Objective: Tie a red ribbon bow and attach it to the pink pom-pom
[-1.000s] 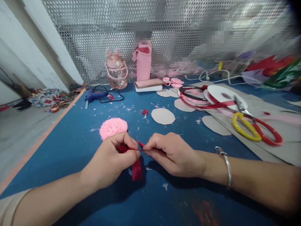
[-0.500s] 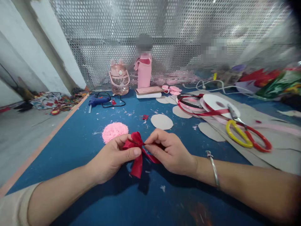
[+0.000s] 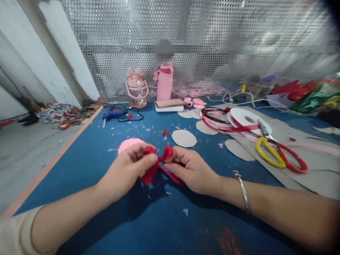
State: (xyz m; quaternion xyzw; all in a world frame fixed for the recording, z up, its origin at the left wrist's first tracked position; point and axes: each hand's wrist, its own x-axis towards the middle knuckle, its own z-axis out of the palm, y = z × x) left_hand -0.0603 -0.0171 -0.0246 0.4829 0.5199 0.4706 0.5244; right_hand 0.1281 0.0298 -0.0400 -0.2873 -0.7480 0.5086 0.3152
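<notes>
**Both hands pinch a red ribbon bow over the blue table**

The left hand [image 3: 127, 171] and the right hand [image 3: 192, 170] meet low over the blue felt-covered table [image 3: 87, 156], each with thumb and fingertips clamped on a small red satin ribbon bow [image 3: 158, 163]. The left fingers [image 3: 148, 160] close on the bow's left loop; the right fingers [image 3: 172, 163] close on its right loop and knot. One ribbon tail hangs just below the left fingertips, another runs under the right hand.

Just beyond the left fingers, partly hidden by them, lies a fluffy pink round pad [image 3: 127, 143]. Beyond the right fingers lies a grey card disc [image 3: 184, 138]. Well to the right of the right hand rest scissors with one yellow and one red handle [image 3: 278, 156], beside a white spool of red ribbon [image 3: 244, 118]. A silver metal bangle [image 3: 243, 191] circles the right wrist.
</notes>
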